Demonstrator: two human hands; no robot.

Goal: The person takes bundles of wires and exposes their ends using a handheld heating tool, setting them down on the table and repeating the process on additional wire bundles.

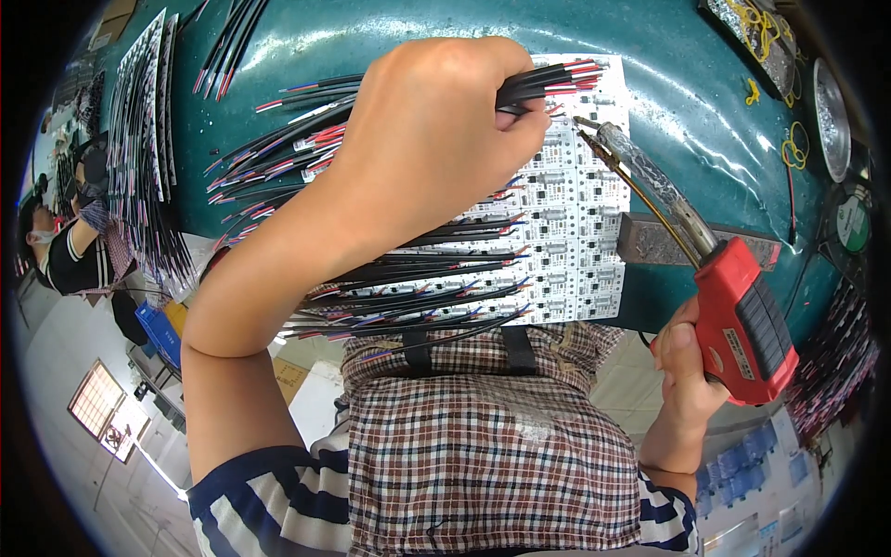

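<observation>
My left hand [445, 121] is closed around a bundle of black cables [543, 85] with red and white wire ends pointing right. It is above a white circuit board panel [603, 200] covered in rows of small components. More black cables [455, 260] lie across the panel's left and lower parts, their ends among the components. My right hand [687, 362] grips a red soldering gun [742, 316] by its handle. The gun's metal barrel and thin brass-coloured feed tube slant up-left, with the tip over the panel's upper right, close to my left fingers. My left palm is hidden.
A flat metal bar [664, 239] lies at the panel's right edge. Farther right are a round metal dish [829, 121], a spool [850, 221] and a tray with yellow strands [756, 42]. Wired boards [139, 121] stand at left, near another person [79, 246].
</observation>
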